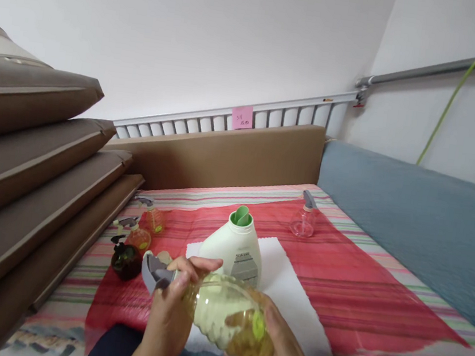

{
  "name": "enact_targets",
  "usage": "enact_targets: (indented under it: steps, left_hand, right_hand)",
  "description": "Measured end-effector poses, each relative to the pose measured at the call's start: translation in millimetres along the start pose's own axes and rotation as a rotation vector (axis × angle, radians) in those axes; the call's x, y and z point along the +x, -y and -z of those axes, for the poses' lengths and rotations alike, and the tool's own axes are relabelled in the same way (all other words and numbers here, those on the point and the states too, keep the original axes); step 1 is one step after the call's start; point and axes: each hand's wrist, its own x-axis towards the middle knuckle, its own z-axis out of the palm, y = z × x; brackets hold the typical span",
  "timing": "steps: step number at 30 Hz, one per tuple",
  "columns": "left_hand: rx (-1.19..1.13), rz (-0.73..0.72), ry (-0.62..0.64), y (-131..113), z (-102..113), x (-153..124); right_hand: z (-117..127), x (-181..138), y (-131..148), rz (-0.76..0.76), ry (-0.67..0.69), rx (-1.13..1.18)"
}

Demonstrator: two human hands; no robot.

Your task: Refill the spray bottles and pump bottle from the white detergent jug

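I hold a clear yellowish spray bottle [221,312] on its side, partly filled with pale liquid. My left hand [172,308] is wrapped round its neck, just behind the grey trigger head [155,273]. My right hand [275,344] cups the bottle's base from below, fingers closed on it. Just behind the bottle a white detergent jug [235,247] with an open green spout stands on a white cloth [292,294].
A red mat [338,271] covers a striped sheet. Three small spray bottles, orange ones [155,219] [139,238] and a dark one [126,259], stand at the left. A clear pink spray bottle [302,220] stands farther back. Brown cushions [25,175] stack at left; a blue mattress [409,222] at right.
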Motion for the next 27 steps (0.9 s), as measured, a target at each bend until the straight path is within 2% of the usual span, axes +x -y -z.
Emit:
enact_targets:
  steps: [2, 4, 6, 8, 10, 12, 14, 17, 19, 21, 24, 25, 26, 27]
  left_hand:
    - [0.043, -0.032, 0.116, -1, -1, -1]
    - [0.056, -0.064, 0.205, -1, 0, -1]
    - [0.01, -0.08, 0.194, 0, 3, 1]
    - [-0.072, -0.069, 0.113, 2, 7, 2]
    - [-0.139, -0.054, 0.055, 4, 10, 3]
    - [-0.162, -0.042, 0.039, 4, 12, 3]
    - [-0.151, -0.027, 0.057, 2, 12, 2]
    - [-0.115, 0.0, 0.104, 0, 13, 1]
    - [-0.113, -0.01, 0.091, 1, 14, 1]
    - [-0.124, -0.031, 0.038, 3, 17, 1]
    - [-0.152, -0.057, -0.043, 6, 19, 3]
    - [-0.158, -0.063, -0.055, 7, 19, 3]
    - [-0.159, -0.064, -0.054, 6, 18, 3]
    - [-0.154, -0.056, -0.038, 6, 18, 3]
  right_hand:
    - [2, -2, 0, -0.219, 0.019, 0.012]
    - [5, -4, 1, -0.363, 0.08, 0.041]
    - [6, -4, 0, -0.343, 0.173, 0.071]
    - [6, -4, -1, -0.201, 0.249, 0.109]
    - [5, -5, -4, -0.027, 0.24, 0.114]
    - [3, -7, -8, 0.054, 0.21, 0.085]
    - [1, -9, -9, -0.02, 0.21, 0.08]
    - [-3, -8, -6, -0.281, 0.213, 0.126]
    - [-3, -5, -5, -0.336, 0.17, 0.102]
    - [-1, -3, -10, -0.208, 0.146, -0.001]
    - [3, -2, -22, 0.169, 0.095, -0.153]
    - [4, -3, -26, 0.251, 0.077, -0.176]
    - [5, -5, -27, 0.275, 0.074, -0.185]
    - [4, -6, -27, 0.23, 0.088, -0.175]
